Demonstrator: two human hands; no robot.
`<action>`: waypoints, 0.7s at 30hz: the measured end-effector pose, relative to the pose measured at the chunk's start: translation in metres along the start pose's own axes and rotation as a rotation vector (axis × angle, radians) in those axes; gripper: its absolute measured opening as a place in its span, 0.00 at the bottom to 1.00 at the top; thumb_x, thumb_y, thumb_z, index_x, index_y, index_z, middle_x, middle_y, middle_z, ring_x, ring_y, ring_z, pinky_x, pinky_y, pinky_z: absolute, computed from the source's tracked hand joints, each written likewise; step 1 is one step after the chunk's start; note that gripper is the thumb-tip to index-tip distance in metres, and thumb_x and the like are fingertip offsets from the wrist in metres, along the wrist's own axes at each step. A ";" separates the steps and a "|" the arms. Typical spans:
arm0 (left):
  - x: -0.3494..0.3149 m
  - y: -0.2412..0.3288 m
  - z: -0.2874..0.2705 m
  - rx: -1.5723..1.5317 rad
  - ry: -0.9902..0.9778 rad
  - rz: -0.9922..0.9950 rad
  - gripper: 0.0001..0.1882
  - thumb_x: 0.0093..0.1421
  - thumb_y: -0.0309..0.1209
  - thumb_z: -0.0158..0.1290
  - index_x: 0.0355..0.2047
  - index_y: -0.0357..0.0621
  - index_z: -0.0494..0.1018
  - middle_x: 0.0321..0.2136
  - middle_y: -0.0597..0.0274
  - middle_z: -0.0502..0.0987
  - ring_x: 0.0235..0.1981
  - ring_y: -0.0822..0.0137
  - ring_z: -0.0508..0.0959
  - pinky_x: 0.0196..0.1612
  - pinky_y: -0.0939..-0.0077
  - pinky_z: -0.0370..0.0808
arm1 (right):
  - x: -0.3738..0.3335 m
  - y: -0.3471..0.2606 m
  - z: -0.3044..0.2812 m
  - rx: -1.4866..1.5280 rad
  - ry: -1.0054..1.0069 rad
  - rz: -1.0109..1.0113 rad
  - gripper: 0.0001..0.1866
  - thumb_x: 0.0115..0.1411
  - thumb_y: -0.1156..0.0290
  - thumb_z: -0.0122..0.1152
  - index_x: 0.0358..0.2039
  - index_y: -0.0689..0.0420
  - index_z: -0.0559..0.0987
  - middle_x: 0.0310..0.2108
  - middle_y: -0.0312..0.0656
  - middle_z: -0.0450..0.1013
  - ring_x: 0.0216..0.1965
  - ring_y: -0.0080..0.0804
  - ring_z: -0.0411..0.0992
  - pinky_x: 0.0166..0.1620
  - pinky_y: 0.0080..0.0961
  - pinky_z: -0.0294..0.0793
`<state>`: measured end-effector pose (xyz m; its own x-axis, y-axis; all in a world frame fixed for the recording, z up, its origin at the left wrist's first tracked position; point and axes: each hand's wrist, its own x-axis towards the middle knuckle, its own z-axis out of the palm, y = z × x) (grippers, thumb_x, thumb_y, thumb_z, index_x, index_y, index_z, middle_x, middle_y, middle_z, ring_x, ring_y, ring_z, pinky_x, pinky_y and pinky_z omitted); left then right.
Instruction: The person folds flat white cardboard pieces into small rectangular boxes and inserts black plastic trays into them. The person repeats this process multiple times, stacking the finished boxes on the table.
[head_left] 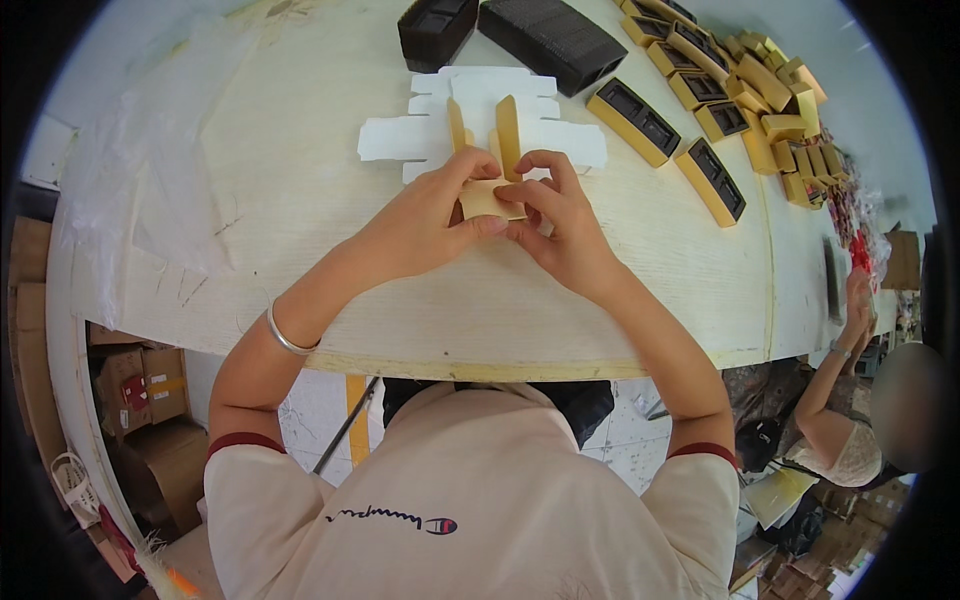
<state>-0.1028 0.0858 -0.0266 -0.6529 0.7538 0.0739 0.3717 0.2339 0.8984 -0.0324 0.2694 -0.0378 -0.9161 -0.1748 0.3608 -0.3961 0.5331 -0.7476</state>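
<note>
Between my two hands is a gold cardboard box point(490, 202), partly folded, its two long side flaps point(509, 138) standing up at the far end. My left hand point(437, 205) grips its left side, thumb along the near edge and fingers bent over the wall. My right hand point(556, 220) pinches the right near corner, index finger arched above it. Under and beyond the box lies a flat, unfolded white carton blank point(400, 138) with tabs spread out. My fingers hide part of the box's inside.
Stacks of black plastic trays point(553, 42) stand at the far edge. Gold boxes with black inserts point(636, 120) lie to the right, more piled behind them. Clear plastic film point(175, 170) covers the left of the table point(300, 230). Another person point(835, 430) sits at the right.
</note>
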 end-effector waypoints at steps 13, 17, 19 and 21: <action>-0.013 -0.009 0.012 0.593 0.201 0.248 0.07 0.51 0.29 0.60 0.29 0.40 0.76 0.27 0.60 0.74 0.26 0.59 0.75 0.27 0.69 0.72 | 0.010 -0.001 -0.001 -0.346 -0.197 -0.123 0.06 0.53 0.76 0.60 0.25 0.61 0.71 0.32 0.43 0.68 0.27 0.45 0.71 0.30 0.34 0.71; -0.005 -0.003 0.000 0.470 0.078 0.133 0.06 0.53 0.28 0.58 0.29 0.39 0.75 0.27 0.57 0.73 0.28 0.55 0.74 0.31 0.67 0.70 | 0.019 0.000 -0.008 -0.208 -0.291 -0.071 0.05 0.52 0.76 0.61 0.26 0.61 0.73 0.30 0.43 0.69 0.29 0.45 0.71 0.31 0.36 0.71; -0.002 -0.001 -0.006 0.398 0.020 0.118 0.06 0.54 0.28 0.57 0.29 0.38 0.74 0.26 0.56 0.72 0.29 0.54 0.74 0.32 0.66 0.70 | 0.021 -0.002 -0.019 -0.066 -0.338 -0.022 0.05 0.52 0.76 0.62 0.26 0.61 0.74 0.29 0.42 0.69 0.30 0.44 0.71 0.32 0.36 0.70; -0.003 0.001 -0.008 0.418 0.010 0.097 0.06 0.54 0.28 0.57 0.28 0.39 0.74 0.25 0.57 0.72 0.30 0.55 0.74 0.33 0.66 0.70 | 0.018 0.006 -0.018 -0.234 -0.293 -0.182 0.05 0.50 0.75 0.63 0.27 0.60 0.76 0.30 0.42 0.70 0.32 0.43 0.71 0.34 0.36 0.70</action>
<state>-0.1059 0.0791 -0.0230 -0.6070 0.7793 0.1557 0.6662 0.3922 0.6343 -0.0501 0.2846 -0.0254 -0.8244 -0.4940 0.2762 -0.5598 0.6397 -0.5267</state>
